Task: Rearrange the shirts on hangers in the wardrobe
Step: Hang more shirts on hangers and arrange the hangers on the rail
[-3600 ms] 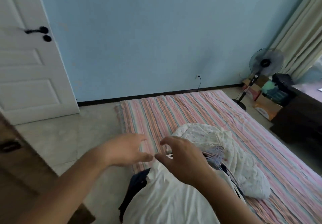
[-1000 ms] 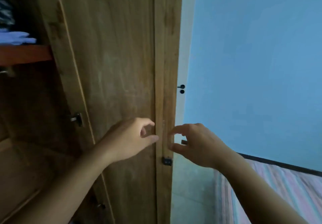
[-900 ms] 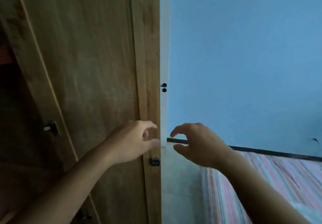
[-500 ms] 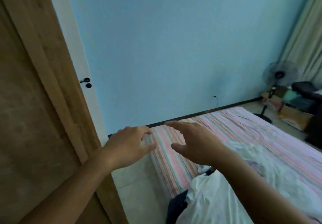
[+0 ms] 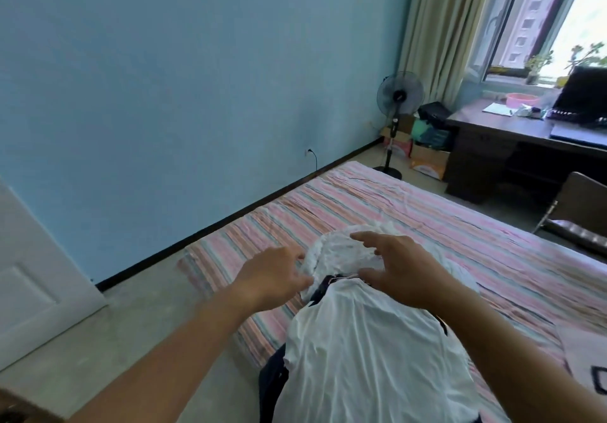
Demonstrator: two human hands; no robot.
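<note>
Head view swings off the wardrobe and back to the bed (image 5: pixel 427 225): both hands reach over the heap of shirts (image 5: pixel 361 357) lying there. Left hand (image 5: pixel 272 278) and right hand (image 5: pixel 397 268) hover with spread fingers, each grip empty. Next shirt's pickup looks imminent.

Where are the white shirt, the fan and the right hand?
white shirt (image 5: pixel 364 357): head view, middle of its back.
fan (image 5: pixel 399 94): head view, hub of its round grille.
right hand (image 5: pixel 399 269): head view, back of the hand.
</note>
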